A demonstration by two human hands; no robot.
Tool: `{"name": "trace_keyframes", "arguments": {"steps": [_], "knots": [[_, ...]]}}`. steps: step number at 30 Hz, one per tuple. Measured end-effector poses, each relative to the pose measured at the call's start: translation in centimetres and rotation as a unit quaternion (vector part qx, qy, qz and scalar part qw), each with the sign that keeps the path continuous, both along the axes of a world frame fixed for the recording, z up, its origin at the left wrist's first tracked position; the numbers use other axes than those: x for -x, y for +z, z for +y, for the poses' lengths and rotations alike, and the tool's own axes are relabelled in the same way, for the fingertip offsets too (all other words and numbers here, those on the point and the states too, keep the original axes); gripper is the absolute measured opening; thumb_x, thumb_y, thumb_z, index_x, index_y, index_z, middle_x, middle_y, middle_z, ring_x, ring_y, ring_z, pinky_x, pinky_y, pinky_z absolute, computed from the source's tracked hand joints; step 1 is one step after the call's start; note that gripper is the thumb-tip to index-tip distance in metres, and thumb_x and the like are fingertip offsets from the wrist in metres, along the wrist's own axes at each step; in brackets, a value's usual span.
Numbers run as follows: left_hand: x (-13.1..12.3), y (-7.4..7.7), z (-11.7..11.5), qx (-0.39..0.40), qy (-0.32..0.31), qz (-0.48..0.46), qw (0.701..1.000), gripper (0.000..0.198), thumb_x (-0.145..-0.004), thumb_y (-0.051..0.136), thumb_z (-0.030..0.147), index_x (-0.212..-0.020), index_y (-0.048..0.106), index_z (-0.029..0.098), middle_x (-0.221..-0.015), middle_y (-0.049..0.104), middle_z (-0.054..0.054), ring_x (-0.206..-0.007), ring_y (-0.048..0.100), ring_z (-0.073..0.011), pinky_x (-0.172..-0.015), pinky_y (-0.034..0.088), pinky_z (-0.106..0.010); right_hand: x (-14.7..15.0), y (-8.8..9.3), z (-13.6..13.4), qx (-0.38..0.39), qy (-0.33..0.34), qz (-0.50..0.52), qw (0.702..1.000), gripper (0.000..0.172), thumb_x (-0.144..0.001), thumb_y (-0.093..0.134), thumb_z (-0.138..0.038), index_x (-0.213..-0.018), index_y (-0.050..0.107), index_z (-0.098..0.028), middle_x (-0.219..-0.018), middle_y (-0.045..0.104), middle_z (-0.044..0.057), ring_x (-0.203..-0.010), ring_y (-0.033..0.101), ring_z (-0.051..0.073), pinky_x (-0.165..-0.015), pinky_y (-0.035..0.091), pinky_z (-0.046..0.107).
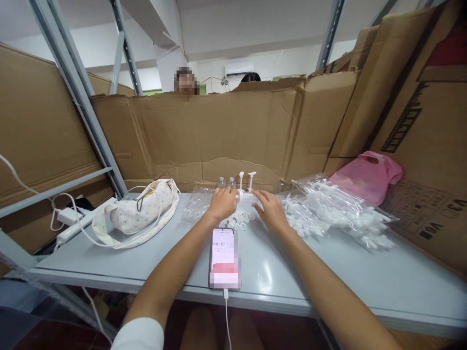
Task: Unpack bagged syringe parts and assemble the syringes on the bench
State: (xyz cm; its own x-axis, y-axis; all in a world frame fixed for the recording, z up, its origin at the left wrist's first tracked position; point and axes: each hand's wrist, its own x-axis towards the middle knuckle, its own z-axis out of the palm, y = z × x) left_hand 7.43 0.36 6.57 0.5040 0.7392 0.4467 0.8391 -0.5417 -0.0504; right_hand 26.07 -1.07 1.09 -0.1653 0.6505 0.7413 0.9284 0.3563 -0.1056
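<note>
My left hand (222, 203) and my right hand (270, 210) meet over a small clear bottle (248, 197) lying on its side on the grey table (328, 272). The left hand's fingers are closed on the bottle's end. The right hand's fingers curl at the bottle's other end. Under the hands lie several small white caps (241, 221). Behind them stand two clear bottles (226, 183) and two white pump heads (246, 179).
A phone (225, 257) with a timer screen lies near the front edge, cabled. A floral bag (136, 214) and a power strip (75, 226) lie left. Clear bags of white parts (339, 209) and a pink bag (367, 175) lie right. Cardboard walls surround; people behind them.
</note>
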Motion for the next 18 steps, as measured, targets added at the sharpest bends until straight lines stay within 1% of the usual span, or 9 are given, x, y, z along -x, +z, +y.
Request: {"name": "trace_keyframes", "arguments": {"steps": [4,9,14,18], "knots": [[0.7,0.9,-0.3,0.029,0.004,0.032,0.999,0.030,-0.089,0.031,0.025,-0.104,0.056,0.017,-0.102,0.062,-0.011,-0.093,0.057,-0.0248,-0.086,0.035,-0.039,0.5,0.2,-0.2,-0.033,-0.009,-0.017,0.999,0.041,-0.085,0.049,-0.022,-0.125,0.051,-0.020,-0.117,0.055,0.013,-0.106,0.049,0.026,-0.091,0.036,0.038],[1.1,1.9,-0.6,0.045,0.002,0.047,0.998,0.030,-0.089,0.031,0.025,-0.103,0.057,0.018,-0.103,0.063,-0.010,-0.095,0.058,-0.0241,-0.087,0.036,-0.039,1.1,0.1,-0.2,-0.066,-0.015,-0.016,0.998,0.042,-0.084,0.049,-0.020,-0.126,0.051,-0.022,-0.117,0.055,0.013,-0.107,0.047,0.026,-0.092,0.034,0.040],[1.1,3.0,-1.8,0.064,0.008,0.054,0.996,0.029,-0.089,0.032,0.027,-0.100,0.057,0.019,-0.102,0.064,-0.009,-0.091,0.060,-0.0252,-0.082,0.040,-0.038,1.0,0.3,-0.6,-0.089,-0.029,-0.013,0.996,0.037,-0.087,0.044,-0.019,-0.121,0.055,-0.020,-0.116,0.055,0.013,-0.107,0.048,0.025,-0.093,0.033,0.039],[1.3,3.7,-2.6,0.099,0.008,0.048,0.994,0.029,-0.089,0.031,0.030,-0.103,0.055,0.023,-0.105,0.065,-0.007,-0.090,0.061,-0.0260,-0.078,0.041,-0.036,0.7,0.5,-1.0,-0.093,-0.028,-0.019,0.995,0.037,-0.088,0.041,-0.023,-0.123,0.055,-0.023,-0.119,0.055,0.011,-0.110,0.047,0.025,-0.095,0.031,0.038]]}}
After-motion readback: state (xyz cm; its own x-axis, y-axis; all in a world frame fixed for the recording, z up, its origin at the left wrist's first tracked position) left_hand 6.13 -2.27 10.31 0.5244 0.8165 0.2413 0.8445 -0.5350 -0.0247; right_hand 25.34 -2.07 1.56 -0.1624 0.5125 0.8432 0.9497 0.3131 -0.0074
